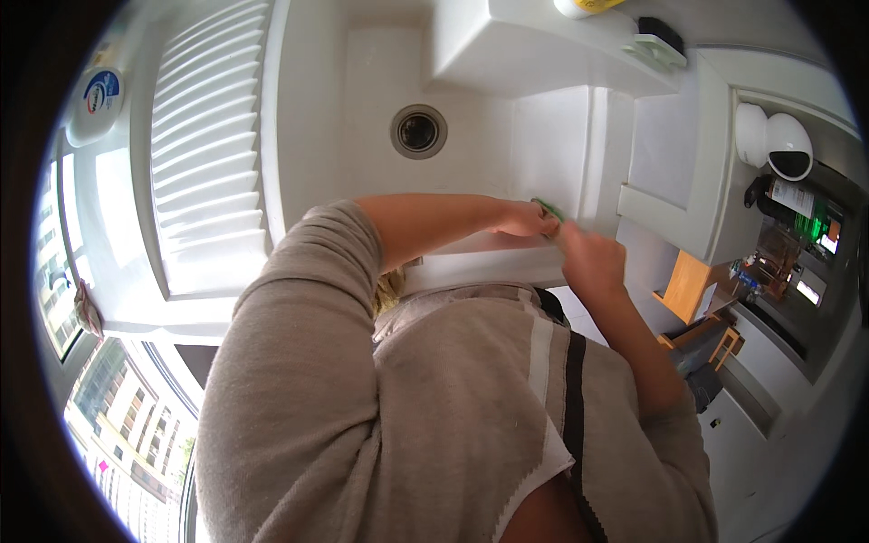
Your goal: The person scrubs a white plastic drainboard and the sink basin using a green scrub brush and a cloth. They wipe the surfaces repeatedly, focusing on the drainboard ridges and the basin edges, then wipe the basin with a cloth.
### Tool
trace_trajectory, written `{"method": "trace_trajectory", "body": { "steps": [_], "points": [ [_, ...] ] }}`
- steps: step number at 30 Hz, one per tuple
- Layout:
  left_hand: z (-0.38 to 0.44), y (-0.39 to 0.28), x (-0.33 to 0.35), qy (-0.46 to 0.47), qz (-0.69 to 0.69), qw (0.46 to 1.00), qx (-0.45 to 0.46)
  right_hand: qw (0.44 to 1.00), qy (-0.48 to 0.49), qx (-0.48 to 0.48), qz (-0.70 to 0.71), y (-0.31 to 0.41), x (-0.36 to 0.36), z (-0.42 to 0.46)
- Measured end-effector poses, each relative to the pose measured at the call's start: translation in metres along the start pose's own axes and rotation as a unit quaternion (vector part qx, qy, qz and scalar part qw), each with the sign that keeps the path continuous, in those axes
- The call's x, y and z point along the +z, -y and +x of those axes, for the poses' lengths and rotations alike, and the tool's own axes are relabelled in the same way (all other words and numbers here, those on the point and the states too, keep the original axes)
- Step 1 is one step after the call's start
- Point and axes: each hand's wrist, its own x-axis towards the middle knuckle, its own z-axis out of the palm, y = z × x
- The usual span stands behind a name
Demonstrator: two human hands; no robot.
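Note:
My left hand (526, 218) reaches across the sink (468, 170) to its right front corner, its fingers closed on a small green object (547, 208). Only a narrow green strip of that object shows, too small and blurred to name. Close beside it is my right hand (595, 261), slightly blurred, fingers curled and fingertips meeting the left hand's. Whether the right fingers also pinch the green object is hidden. Both hands are above the white front rim (489, 266) of the sink.
A ribbed white washboard (207, 142) adjoins the basin on the left, with a white bottle (96, 105) beyond it. The drain (418, 132) is in the basin floor. A black-and-green brush (657, 44) lies on the far right ledge. A white cabinet frame (713, 156) stands at right.

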Motion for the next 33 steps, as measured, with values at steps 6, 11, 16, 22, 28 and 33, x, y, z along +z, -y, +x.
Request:
{"method": "trace_trajectory", "body": {
  "steps": [6,11,16,22,28,33],
  "points": [
    [0.041,0.055,-0.018,-0.084,-0.002,0.994,-0.066,0.997,-0.071,0.003,0.010,0.000,0.050,0.045],
    [-0.004,-0.012,0.000,0.004,0.015,1.000,0.006,1.000,-0.009,0.022,0.006,-0.012,-0.016,0.001],
    [0.016,0.013,-0.006,-0.082,0.082,0.992,-0.051,0.995,-0.050,0.059,0.062,-0.011,0.034,0.022],
    [0.010,0.003,-0.007,-0.101,0.190,0.976,-0.008,0.997,0.023,0.032,0.067,-0.030,-0.015,0.000],
    [-0.009,-0.044,-0.011,-0.023,0.225,0.974,-0.031,0.982,-0.084,-0.044,0.164,-0.040,-0.025,-0.021],
    [-0.012,-0.009,-0.021,-0.057,0.271,0.960,-0.044,0.963,-0.056,-0.104,0.243,-0.023,0.018,0.005]
  ]
}}
